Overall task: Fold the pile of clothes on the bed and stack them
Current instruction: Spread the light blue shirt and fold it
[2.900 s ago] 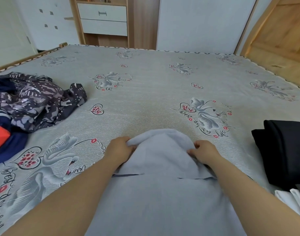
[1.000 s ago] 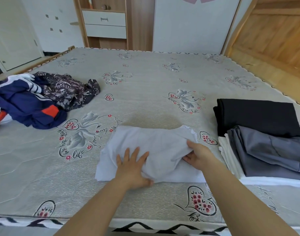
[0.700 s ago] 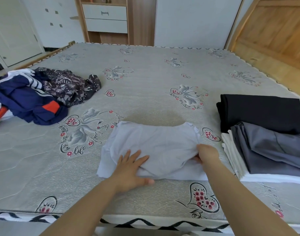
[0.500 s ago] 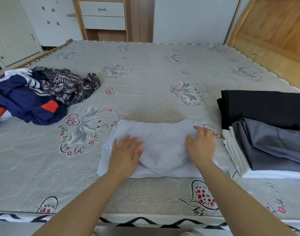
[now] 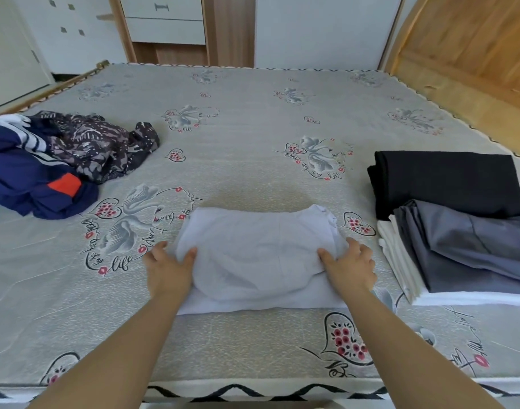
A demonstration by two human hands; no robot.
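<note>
- Nearest — left hand [image 5: 167, 270] and right hand [image 5: 351, 268] now at the two ends of the folded pale lilac-white cotton top [image 5: 260, 255], near the front edge of the grey mattress printed with swans and red hearts [image 5: 252, 149].
- A moment ago, both palms flat on top, pressing the cloth down; now moved out to the sides, left thumb over the left end with fingers tucked under, right thumb over the right end.
- Grip: pinching the cloth ends between thumb and fingers on both sides; right fingers mostly hidden behind the cloth, so not fully sure there.
- Folded top now a neat small bundle, rounded flap lying over a flat layer — folding looks done, likely ready to be lifted.
- Just to the right, a stack of folded things: flat white cloth [image 5: 400, 261] at the bottom, smooth dark grey garment [image 5: 474, 246] on it, thick black folded garment [image 5: 447, 181] behind. Likely the place for the bundle next.
- Farther off to the left, still unfolded: crumpled navy jacket with orange patch and white stripes [image 5: 31, 178] and a dark patterned blouse [image 5: 96, 149] touching it — more work left.
- At the far end, wooden drawers [image 5: 164, 22] by the wall.
</note>
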